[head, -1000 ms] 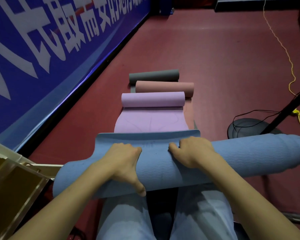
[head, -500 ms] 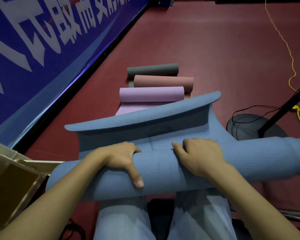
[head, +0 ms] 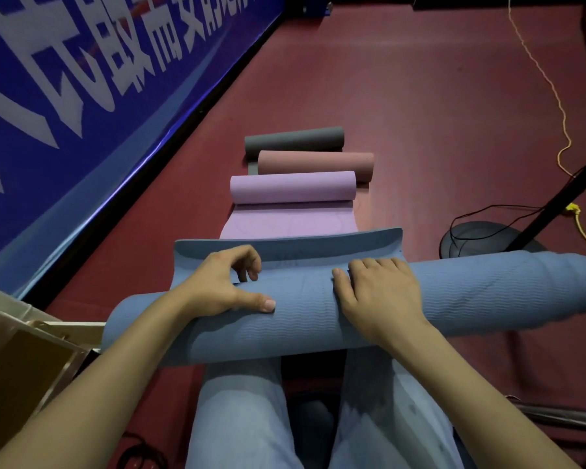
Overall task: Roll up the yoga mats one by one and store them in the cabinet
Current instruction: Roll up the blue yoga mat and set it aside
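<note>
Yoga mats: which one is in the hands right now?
The blue mat, lying across the lap, left hand and right hand on its roll. The purple mat, pink mat and grey mat lie untouched on the floor beyond.

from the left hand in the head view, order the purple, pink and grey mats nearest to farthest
1. purple mat, partly unrolled, just beyond the left hand
2. pink mat, rolled, behind the purple one
3. grey mat, rolled, farthest back
</note>
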### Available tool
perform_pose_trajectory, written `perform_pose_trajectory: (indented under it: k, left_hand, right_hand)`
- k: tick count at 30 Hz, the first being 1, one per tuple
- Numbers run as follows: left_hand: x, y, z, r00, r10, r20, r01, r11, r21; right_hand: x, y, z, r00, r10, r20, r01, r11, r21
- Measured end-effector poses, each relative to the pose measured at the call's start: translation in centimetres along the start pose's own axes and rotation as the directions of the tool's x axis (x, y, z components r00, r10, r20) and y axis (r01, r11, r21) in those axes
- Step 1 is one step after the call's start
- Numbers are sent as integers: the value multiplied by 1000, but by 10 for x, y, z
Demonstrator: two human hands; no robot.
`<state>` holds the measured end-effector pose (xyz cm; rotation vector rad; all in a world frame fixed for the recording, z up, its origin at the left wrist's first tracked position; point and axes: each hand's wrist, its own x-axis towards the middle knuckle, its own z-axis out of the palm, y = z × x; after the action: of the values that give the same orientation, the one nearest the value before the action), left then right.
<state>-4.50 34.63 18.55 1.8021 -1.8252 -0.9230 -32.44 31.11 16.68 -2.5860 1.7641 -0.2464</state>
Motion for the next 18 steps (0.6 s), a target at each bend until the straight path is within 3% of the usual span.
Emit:
perform_pose_trajectory:
  k: [4,9,14,18]
  left_hand:
    - [-8,6,-2,998,-65,-1,64,995,79]
    - [-13,19,-14,990,-101,99,64,943,326]
    - [-17,40,-10,958,-188,216,36,827,561]
    - [-17,53,11,961,-190,199,-12,691,722]
  right_hand:
    - [7,-1,-1,1000,0,8,0,1000,24]
    - [9,0,-2,1000,-15,15,15,1000,21]
    - [19,2,-4,997,8,73,-9,1000,7]
    - [29,2,-10,992,16,122,-18,1000,18]
